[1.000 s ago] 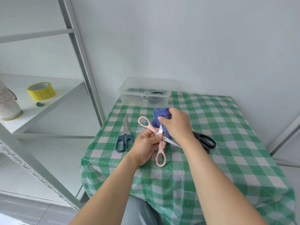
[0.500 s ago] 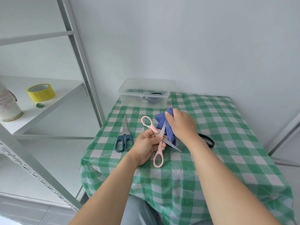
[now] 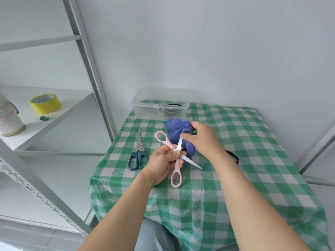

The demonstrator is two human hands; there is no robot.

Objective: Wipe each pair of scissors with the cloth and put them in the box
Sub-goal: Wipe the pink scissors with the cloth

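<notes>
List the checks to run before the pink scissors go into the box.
1. Left hand grips pink scissors at the pivot: ok.
2. Right hand pinches blue cloth onto the upper blade: ok.
3. Lower blade wiped: cannot tell.
4. Blades closed for boxing: not ok, spread wide.
5. Box lidless, with room: ok.
6. Blue scissors lie left of the hands, out of the way: ok.

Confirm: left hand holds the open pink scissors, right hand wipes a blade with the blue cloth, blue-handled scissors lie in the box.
One error: the head view shows the blue-handled scissors on the tablecloth, outside the box. The left hand does hold the pink scissors, the right hand the blue cloth.
</notes>
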